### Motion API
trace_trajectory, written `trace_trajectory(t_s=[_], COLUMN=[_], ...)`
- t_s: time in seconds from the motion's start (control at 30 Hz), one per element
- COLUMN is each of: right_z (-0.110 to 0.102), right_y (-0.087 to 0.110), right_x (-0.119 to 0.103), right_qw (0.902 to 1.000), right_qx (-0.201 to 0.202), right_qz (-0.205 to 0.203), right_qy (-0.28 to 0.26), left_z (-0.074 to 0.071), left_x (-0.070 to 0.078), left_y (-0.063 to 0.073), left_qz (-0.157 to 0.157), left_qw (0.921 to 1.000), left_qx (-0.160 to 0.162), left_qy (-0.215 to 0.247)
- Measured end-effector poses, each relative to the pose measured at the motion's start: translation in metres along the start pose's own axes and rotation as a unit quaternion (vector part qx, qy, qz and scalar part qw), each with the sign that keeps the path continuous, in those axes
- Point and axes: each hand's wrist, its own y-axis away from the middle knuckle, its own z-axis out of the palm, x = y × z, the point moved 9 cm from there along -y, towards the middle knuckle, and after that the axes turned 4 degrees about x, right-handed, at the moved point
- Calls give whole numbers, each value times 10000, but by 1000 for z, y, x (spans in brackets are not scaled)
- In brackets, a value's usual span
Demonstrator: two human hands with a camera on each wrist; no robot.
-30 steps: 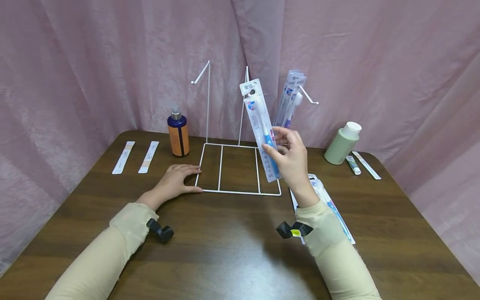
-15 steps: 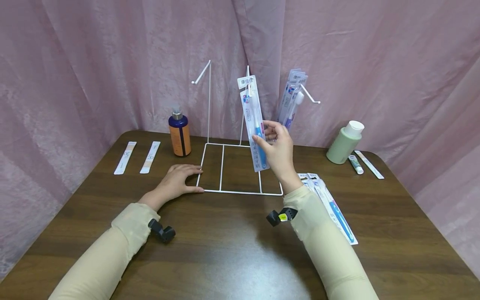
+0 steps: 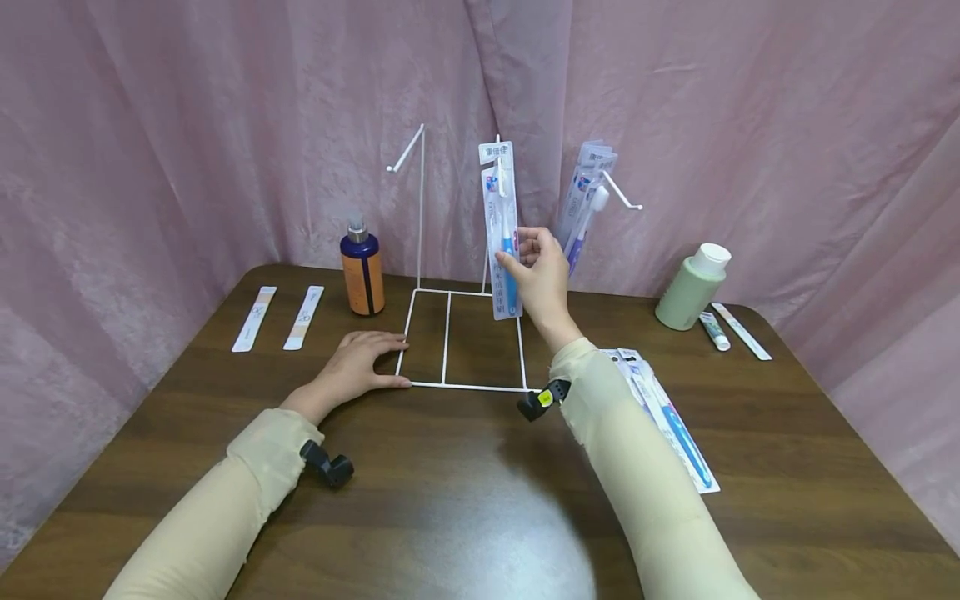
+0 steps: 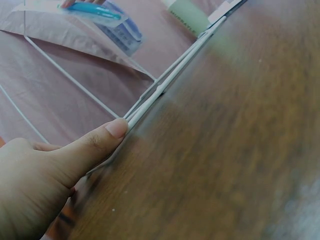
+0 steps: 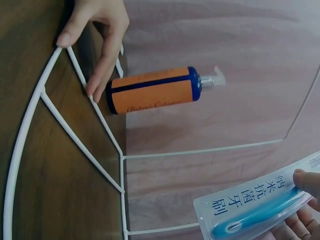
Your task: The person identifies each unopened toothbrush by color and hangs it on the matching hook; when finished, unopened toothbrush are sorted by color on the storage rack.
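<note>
My right hand [image 3: 543, 275] pinches a packaged blue toothbrush [image 3: 492, 225] by its right edge, upright at the rack's middle hook. The hook's white arm [image 3: 502, 179] shows in front of the card at its hanging slot. The display rack [image 3: 468, 387] is white wire with a flat base. My left hand [image 3: 356, 367] rests at its front left corner. In the left wrist view the thumb [image 4: 117, 128] presses the corner wire; in the right wrist view straight fingers [image 5: 102, 75] touch the side wire. Several packaged toothbrushes [image 3: 581, 200] hang from the right hook; the left hook [image 3: 405, 150] is bare.
More packaged toothbrushes [image 3: 678, 429] lie right of the rack. An orange and blue pump bottle [image 3: 362, 275] stands behind left, near two white sachets [image 3: 255, 319]. At the right are a green bottle [image 3: 686, 292], a small tube [image 3: 715, 331] and a thin white sachet [image 3: 741, 331].
My right hand has carried the packaged toothbrush left and away from me, straightening it upright onto the middle hook. The left hand has stayed at the rack's corner.
</note>
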Motion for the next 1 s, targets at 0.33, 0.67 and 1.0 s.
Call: trace_trajectory(t_s=[0.33,0.67,1.0], right_z=[11,19,13], right_y=[-21,-32,-35], right_x=[9,17,4], right_qw=[9993,9986,9968], right_qx=[168,-3,-479], right_qz=[133,270,-33], right_qy=[295,446,646], left_z=[0,3,0], left_x=[-1,1,-1], left_y=[0,0,0], left_qz=[-4,-7,-47], left_qw=[10000,10000,10000], left_qx=[30,-28,-26], left_qy=[-5,6,23])
